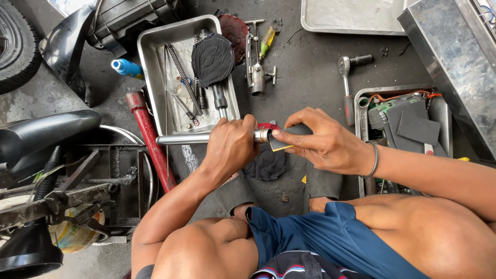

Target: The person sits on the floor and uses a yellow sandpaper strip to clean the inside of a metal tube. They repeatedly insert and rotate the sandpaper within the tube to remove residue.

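Left hand (230,147) wrapped tight around polished steel tube (186,139), fist closed near tube's right end. Right hand (323,142) pinching small yellow-backed abrasive strip (280,146) between thumb and fingers, pressed against brass-coloured collar (265,135) at tube tip. Metal bangle (374,160) on right wrist.

Tube: smooth, chrome-bright, straight round section, held level above floor, roughly mid-frame, left end reaching over corner of steel tray (155,62). Collar duller, gold-toned, short ring shape.

Directly below hands: dark crumpled rag (268,164) on floor, soft, matte. Red scrap just behind tube tip, mostly hidden.

Tray: rectangular pressed sheet metal, scratched and grimy, holding long coil spring (182,77), thin rods, black ribbed rubber pad (213,59) on stubby stem.

Right of tray: ratchet wrench (345,77) flat on concrete floor (310,67), steel finish; T-shaped metal fitting (257,72) beside green-handled screwdriver (267,41).

Far right: second tray (439,111) with green power tool (392,109) and grey abrasive sheets (416,129); galvanised box (449,62) above, spangled surface.

Left: red painted tube (150,139) angled on floor, blue spray can (126,67), black tyre (18,46), rusty frame (77,181)
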